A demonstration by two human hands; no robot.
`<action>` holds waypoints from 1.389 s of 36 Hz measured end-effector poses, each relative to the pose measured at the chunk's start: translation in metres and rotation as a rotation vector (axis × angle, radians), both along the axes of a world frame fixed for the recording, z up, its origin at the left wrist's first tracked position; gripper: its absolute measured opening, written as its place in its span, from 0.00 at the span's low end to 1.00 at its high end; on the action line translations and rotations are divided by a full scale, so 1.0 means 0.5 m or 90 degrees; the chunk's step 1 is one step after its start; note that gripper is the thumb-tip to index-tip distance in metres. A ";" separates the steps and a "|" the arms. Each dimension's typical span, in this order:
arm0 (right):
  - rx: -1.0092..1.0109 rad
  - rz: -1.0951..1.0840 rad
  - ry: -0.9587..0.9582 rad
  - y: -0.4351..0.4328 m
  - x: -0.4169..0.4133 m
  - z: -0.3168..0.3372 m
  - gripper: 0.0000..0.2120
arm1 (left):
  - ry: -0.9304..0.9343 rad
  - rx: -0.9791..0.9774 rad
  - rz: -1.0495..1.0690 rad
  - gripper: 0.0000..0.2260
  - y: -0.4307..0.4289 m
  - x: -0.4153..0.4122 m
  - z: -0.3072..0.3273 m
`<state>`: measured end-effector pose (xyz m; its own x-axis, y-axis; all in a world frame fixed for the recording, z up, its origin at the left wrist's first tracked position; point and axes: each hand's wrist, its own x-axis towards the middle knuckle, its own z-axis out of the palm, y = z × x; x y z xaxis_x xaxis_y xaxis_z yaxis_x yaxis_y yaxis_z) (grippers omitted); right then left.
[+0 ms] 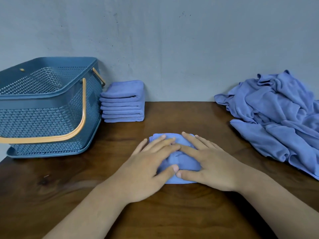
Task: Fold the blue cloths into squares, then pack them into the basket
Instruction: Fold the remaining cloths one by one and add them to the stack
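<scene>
Cloth: folded cloth [179,161] looks soft, light, limp; likely springs open unless pinched at its edges.
Hands: left hand [148,163] and right hand [207,163] press it flat, fingers straight.
Basket: basket [43,104] holds none visibly.

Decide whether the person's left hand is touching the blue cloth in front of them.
Touching. The head view shows the left hand lying flat on the blue cloth, fingers straight, pressing it onto the table, with no gap visible.
</scene>
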<state>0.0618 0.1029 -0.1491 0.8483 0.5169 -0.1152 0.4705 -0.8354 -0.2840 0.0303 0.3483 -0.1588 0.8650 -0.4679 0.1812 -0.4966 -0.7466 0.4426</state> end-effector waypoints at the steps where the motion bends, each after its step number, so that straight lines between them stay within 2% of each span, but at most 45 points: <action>1: -0.010 -0.005 0.008 0.000 -0.002 0.002 0.36 | 0.028 0.039 0.024 0.27 0.001 0.000 -0.003; 4: -0.023 -0.020 0.027 0.001 -0.007 0.007 0.37 | 0.096 0.126 0.108 0.34 0.015 0.002 -0.003; 8: -0.008 -0.024 0.036 0.001 -0.013 0.009 0.36 | 0.139 0.152 0.164 0.37 0.033 0.004 0.007; 12: 0.008 -0.026 0.062 0.002 -0.014 0.012 0.35 | 0.131 0.122 0.190 0.33 0.043 0.010 0.010; 15: 0.130 -0.046 0.089 -0.002 -0.013 0.008 0.29 | 0.065 0.015 0.218 0.25 0.029 0.012 -0.004; 18: 0.314 -0.190 0.014 -0.011 0.000 -0.006 0.26 | -0.025 -0.048 0.225 0.21 0.011 0.009 -0.009; 19: 0.315 -0.255 -0.041 -0.014 0.006 -0.010 0.24 | -0.033 -0.059 0.209 0.21 0.008 0.008 -0.006; 21: 0.213 -0.325 -0.122 -0.011 0.015 -0.014 0.19 | -0.016 -0.058 0.160 0.23 0.004 0.004 0.000; 24: 0.145 -0.325 -0.115 0.001 0.013 -0.014 0.20 | 0.050 0.036 0.125 0.27 0.002 0.001 -0.003; 27: 0.230 -0.338 -0.082 0.006 0.015 -0.014 0.16 | 0.094 0.123 0.122 0.28 0.000 0.004 -0.005; 31: 0.472 -0.316 0.014 0.022 0.005 -0.005 0.08 | 0.115 0.132 0.116 0.28 0.003 0.003 -0.004; 33: 0.543 -0.289 0.028 0.031 -0.008 0.000 0.09 | 0.120 0.062 0.118 0.29 0.006 0.004 -0.006; 36: 0.605 -0.244 0.001 0.035 -0.018 0.009 0.15 | 0.109 -0.201 0.187 0.32 0.005 0.013 -0.007; 38: 0.637 -0.191 -0.013 0.035 -0.020 0.012 0.17 | 0.144 -0.367 0.258 0.39 0.004 0.023 -0.008; 41: 0.607 -0.115 -0.100 0.037 -0.023 0.009 0.12 | 0.218 -0.540 0.287 0.49 0.001 0.034 -0.008; 47: 0.671 -0.057 -0.113 0.045 -0.031 0.017 0.14 | 0.359 -0.799 0.272 0.51 0.000 0.040 0.003; 50: 0.706 -0.022 -0.115 0.041 -0.032 0.024 0.16 | 0.472 -0.856 0.172 0.38 0.004 0.035 0.018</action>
